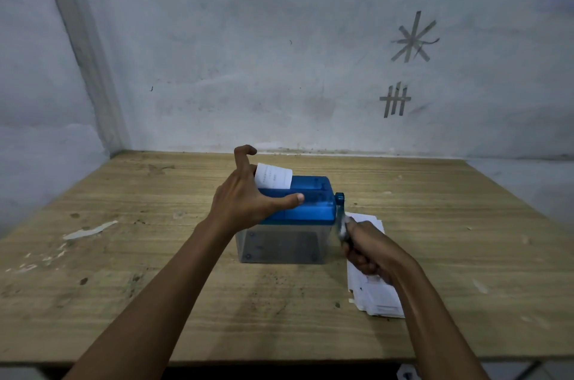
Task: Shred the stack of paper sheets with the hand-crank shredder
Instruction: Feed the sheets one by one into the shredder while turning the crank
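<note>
Paper first: one sheet (275,176) stands in the slot of the shredder (298,208), its upper part showing above the blue top, at the slot's left end. The stack (375,292) lies on the table (155,255) just right of the shredder, partly under my right forearm.

My left hand (245,196) braces the blue top. Its thumb lies straight along the front and one finger is lifted and hooked in the air, while the rest are hidden behind the hand. It presses down rather than wraps, as far as I can see. My right hand (369,250) is curled round the handle of the crank (340,212), which is blurred (so mid-turn, I judge).

To do this step well I would keep the left palm's weight straight down so the clear bin (279,246) does not skid, and turn the crank evenly. I would also keep that hooked finger off the sheet, so the rollers draw it in square. The sheet sits off-centre, so skewing and jamming are the risks.
</note>
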`<state>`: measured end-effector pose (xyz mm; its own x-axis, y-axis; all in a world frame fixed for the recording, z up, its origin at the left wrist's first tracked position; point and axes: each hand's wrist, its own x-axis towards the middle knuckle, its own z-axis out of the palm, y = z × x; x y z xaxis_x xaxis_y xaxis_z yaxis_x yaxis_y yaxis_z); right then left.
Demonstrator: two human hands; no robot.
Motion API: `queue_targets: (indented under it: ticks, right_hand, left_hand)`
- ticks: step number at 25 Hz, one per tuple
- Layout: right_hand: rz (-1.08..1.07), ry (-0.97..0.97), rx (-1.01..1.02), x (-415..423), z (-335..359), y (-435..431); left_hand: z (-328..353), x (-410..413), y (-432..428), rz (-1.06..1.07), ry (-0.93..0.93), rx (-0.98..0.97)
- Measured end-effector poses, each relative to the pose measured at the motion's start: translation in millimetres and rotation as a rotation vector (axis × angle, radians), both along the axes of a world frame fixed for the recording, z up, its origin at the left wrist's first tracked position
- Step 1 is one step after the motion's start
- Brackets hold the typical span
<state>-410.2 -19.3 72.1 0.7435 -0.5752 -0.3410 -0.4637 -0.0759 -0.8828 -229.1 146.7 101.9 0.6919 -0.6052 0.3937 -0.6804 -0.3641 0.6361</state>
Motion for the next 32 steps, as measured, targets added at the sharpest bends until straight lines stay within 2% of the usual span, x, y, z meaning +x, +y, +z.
queue_targets:
  ticks: [2,4,6,9,12,14,19,23,25,29,32]
  right_hand:
    - [0.036,-0.096,-0.123,-16,14,6]
    - [0.039,-0.237,-0.330,-20,30,14]
    - [-0.035,-0.369,-0.457,-14,41,18]
    - [-0.186,-0.417,-0.565,5,52,15]
    - [-0.235,-0.393,-0.641,33,69,2]
    - [-0.221,-0.382,-0.591,52,75,-12]
    - [-0.218,-0.293,-0.268,91,58,-43]
    - [-0.225,-0.223,-0.037,101,29,-50]
    - [-0.229,-0.226,0.003,103,27,-53]
    - [-0.219,-0.155,0.119,96,9,-50]
    - [-0.304,-0.177,0.162,86,1,-43]
  left_hand:
    - [1,2,-2,-0.003,0.003,0.021]
    - [1,3,-3,-0.011,-0.009,0.029]
    - [0,4,-2,-0.028,-0.013,0.026]
    - [-2,5,-1,-0.058,0.010,0.019]
    - [-1,6,-2,-0.077,0.039,-0.013]
    - [-1,6,-2,-0.095,0.059,-0.028]
    - [0,5,-3,-0.092,0.091,-0.043]
    - [6,13,-3,-0.073,0.090,0.070]
    - [8,13,-3,-0.072,0.069,0.109]
    - [5,6,-1,0.005,0.037,0.062]
    - [5,2,-2,0.042,0.023,0.069]
